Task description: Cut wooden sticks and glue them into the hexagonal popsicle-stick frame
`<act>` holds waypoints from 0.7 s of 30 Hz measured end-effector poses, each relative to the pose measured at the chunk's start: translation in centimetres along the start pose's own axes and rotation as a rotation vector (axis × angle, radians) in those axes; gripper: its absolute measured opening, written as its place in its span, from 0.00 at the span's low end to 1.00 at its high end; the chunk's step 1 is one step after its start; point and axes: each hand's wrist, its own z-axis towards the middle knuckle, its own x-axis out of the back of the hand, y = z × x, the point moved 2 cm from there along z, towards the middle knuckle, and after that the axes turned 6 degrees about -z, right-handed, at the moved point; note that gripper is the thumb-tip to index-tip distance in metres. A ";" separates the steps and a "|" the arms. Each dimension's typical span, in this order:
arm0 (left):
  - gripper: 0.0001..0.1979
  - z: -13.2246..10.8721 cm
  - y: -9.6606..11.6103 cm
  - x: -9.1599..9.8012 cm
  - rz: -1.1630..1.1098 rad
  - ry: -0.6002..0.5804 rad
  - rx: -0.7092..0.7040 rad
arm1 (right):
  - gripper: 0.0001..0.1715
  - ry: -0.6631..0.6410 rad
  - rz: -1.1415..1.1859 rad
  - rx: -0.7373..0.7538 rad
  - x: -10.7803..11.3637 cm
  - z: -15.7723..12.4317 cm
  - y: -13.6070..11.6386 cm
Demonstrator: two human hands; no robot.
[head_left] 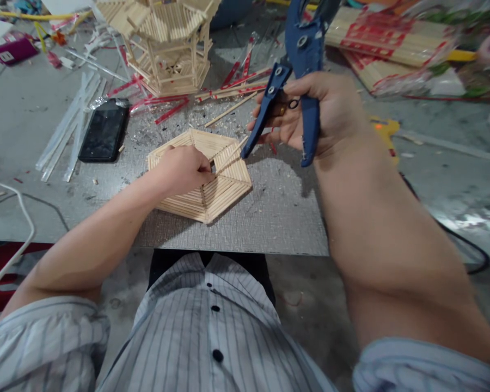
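My left hand [183, 169] is closed over a hexagonal panel of thin wooden sticks [228, 190], which lies flat near the table's front edge. Its fingertips pinch one end of a thin wooden stick [232, 156] that slants up to the right across the panel. Raised to the right of the panel, my right hand [326, 103] grips a large blue hand cutter [309, 71]. The cutter's two handles are spread apart and point down, and its upper end leaves the frame. The stick's far end is close to the left handle; whether they touch I cannot tell.
A hexagonal stick-built pavilion model [167, 49] stands behind the panel. Clear glue sticks [71, 122] and a black phone [104, 130] lie left. Packs of wooden sticks [384, 43], a yellow glue gun [386, 133] and its cable are right. Red-marked wrapper scraps [171, 111] litter the middle.
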 end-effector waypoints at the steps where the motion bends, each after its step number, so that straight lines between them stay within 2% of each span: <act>1: 0.12 0.0 0.0 0.0 0.009 -0.002 0.003 | 0.14 -0.001 -0.001 -0.002 0.0 0.0 0.0; 8: 0.14 -0.3 0.4 0.1 0.081 -0.023 0.003 | 0.13 -0.002 -0.010 -0.017 -0.1 0.0 0.0; 21: 0.14 -0.1 0.4 0.6 0.034 -0.060 0.035 | 0.13 -0.006 -0.013 0.001 -0.2 -0.1 0.1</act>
